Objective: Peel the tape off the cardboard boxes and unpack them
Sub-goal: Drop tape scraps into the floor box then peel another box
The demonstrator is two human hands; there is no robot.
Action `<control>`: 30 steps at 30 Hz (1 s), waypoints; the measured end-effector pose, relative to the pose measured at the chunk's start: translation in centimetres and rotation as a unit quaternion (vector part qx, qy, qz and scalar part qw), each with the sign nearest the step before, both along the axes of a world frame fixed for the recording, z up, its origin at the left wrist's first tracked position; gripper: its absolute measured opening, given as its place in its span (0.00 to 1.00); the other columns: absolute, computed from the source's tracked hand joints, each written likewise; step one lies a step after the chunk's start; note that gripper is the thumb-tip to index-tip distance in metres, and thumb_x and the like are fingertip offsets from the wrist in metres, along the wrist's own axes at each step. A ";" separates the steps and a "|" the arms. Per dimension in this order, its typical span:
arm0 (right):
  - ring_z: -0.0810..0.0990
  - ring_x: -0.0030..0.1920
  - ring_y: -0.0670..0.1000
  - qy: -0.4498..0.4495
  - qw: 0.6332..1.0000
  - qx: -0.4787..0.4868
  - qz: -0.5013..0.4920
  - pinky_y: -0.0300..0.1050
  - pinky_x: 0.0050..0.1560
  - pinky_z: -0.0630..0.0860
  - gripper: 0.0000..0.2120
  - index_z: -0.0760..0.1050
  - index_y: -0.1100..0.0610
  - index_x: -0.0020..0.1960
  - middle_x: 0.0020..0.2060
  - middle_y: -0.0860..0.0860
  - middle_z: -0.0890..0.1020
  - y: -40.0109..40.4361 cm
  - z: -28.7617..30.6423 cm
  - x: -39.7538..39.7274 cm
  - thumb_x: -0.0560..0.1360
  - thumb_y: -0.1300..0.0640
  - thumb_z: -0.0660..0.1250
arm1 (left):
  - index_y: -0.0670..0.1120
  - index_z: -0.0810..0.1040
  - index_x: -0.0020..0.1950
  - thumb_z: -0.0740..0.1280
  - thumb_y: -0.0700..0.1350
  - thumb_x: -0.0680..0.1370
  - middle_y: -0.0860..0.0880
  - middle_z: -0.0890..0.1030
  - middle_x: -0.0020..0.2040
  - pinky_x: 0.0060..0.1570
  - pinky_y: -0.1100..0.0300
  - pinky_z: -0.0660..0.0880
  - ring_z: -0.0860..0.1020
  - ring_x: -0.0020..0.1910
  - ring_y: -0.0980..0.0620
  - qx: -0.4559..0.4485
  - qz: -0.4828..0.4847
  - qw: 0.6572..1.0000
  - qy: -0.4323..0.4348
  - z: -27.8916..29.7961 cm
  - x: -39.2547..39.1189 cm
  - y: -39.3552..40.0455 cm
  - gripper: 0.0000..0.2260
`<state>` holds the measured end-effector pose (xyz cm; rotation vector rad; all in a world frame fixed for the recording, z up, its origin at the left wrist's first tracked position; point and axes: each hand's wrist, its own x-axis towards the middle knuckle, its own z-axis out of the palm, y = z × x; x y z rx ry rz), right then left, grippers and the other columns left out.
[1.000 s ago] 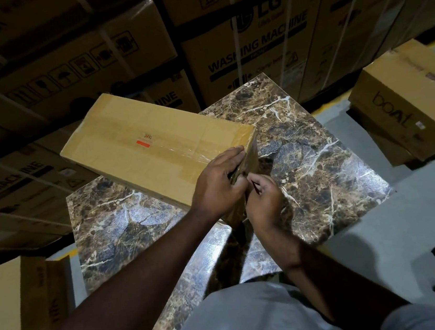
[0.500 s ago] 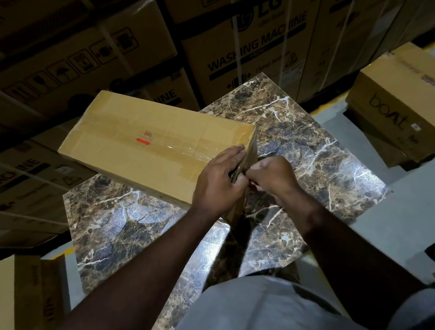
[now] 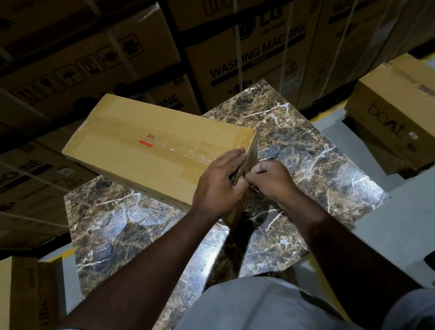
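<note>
Box [image 3: 154,150] lies flat on the marble table [image 3: 319,152], clear tape [image 3: 181,148] running along its top. Left hand [image 3: 217,185] rests over the box's near end with fingers fairly straight. Right hand [image 3: 270,179] is curled, pinching at that end's tape edge.

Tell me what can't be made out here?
- Head view: the tape end, hidden behind the left hand and right hand.
- The cardboard box near end, covered by both hands.
- Its small red label: print too small.
- Box contents: sealed inside.
</note>
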<state>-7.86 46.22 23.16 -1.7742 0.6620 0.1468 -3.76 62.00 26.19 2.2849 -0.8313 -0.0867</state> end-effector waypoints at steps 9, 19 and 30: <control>0.81 0.38 0.47 -0.054 0.976 0.211 -0.018 0.42 0.45 0.80 0.07 0.78 0.59 0.44 0.36 0.53 0.82 -0.4 1.5 -2.3 0.80 0.65 0.64 | 0.44 0.76 0.74 0.69 0.43 0.75 0.48 0.76 0.73 0.72 0.55 0.70 0.72 0.72 0.52 -0.003 -0.002 1.000 0.015 0.6 -0.1 0.1 0.26; 0.82 0.44 0.53 -0.037 0.984 0.172 -0.002 0.50 0.48 0.78 0.11 0.82 0.63 0.48 0.44 0.62 0.85 -0.4 3.0 -2.5 0.73 0.54 0.70 | 0.45 0.76 0.69 0.75 0.47 0.74 0.47 0.72 0.63 0.62 0.54 0.72 0.68 0.65 0.49 0.046 0.009 0.998 -0.039 0.7 -0.9 0.2 0.25; 0.81 0.40 0.54 -0.094 0.988 0.103 0.060 0.51 0.41 0.78 0.06 0.84 0.57 0.44 0.42 0.60 0.86 0.5 6.3 -4.1 0.78 0.58 0.70 | 0.46 0.81 0.60 0.71 0.52 0.78 0.49 0.78 0.56 0.40 0.50 0.79 0.75 0.53 0.47 0.073 -0.009 0.985 -0.156 1.3 -2.7 2.8 0.14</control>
